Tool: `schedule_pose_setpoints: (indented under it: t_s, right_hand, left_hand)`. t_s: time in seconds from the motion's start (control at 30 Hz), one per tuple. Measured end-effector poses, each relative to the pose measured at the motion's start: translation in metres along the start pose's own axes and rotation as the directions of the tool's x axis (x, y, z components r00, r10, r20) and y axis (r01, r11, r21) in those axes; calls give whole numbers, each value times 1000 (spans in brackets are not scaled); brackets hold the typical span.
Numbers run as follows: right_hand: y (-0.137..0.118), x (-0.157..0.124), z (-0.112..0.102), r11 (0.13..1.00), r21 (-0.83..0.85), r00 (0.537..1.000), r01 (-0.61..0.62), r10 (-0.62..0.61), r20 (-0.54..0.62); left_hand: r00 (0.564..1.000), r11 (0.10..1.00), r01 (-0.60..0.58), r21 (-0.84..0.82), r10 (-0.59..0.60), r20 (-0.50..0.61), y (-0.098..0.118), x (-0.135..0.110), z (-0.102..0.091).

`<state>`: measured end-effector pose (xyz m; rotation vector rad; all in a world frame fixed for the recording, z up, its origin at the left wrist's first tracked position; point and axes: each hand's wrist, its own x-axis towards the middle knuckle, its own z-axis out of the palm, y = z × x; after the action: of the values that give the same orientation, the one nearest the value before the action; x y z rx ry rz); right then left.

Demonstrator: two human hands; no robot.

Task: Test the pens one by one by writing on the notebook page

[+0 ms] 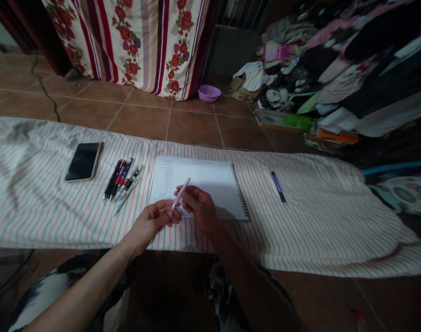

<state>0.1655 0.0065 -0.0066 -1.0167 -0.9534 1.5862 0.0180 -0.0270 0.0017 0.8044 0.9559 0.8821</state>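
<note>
Both my hands meet over the near edge of a spiral notebook lying on a striped cloth. A pink pen is held between them. My left hand pinches its lower end. My right hand is closed around its middle, and the upper end sticks up toward the page. Several pens lie in a bunch left of the notebook. One purple pen lies alone to the right.
A dark phone rests on the cloth at the left. Beyond the cloth are brown floor tiles, a flowered curtain, a purple bowl and a heap of clothes at the right.
</note>
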Motion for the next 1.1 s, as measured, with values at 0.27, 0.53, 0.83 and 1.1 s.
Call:
schedule_pose_setpoints:
  t_s: [0.27, 0.53, 0.83, 1.1]
  right_hand:
    - [0, -1, 0, 1000, -15, 1000, 5, -5, 7]
    - [-1, -2, 1, 1000, -26, 1000, 12, -11, 25]
    - [0, -2, 1, 999, -35, 999, -8, 9, 41]
    - [1, -1, 0, 1000, -17, 1000, -11, 11, 20]
  left_hand:
    - [1000, 1000, 1, 1, -1, -29, 0, 0, 1]
    - [999, 1000, -8, 13, 9, -47, -3, 1, 0]
    - [996, 999, -48, -10, 47, -74, -1, 2, 3]
    - [992, 999, -46, -12, 45, -114, -1, 2, 4]
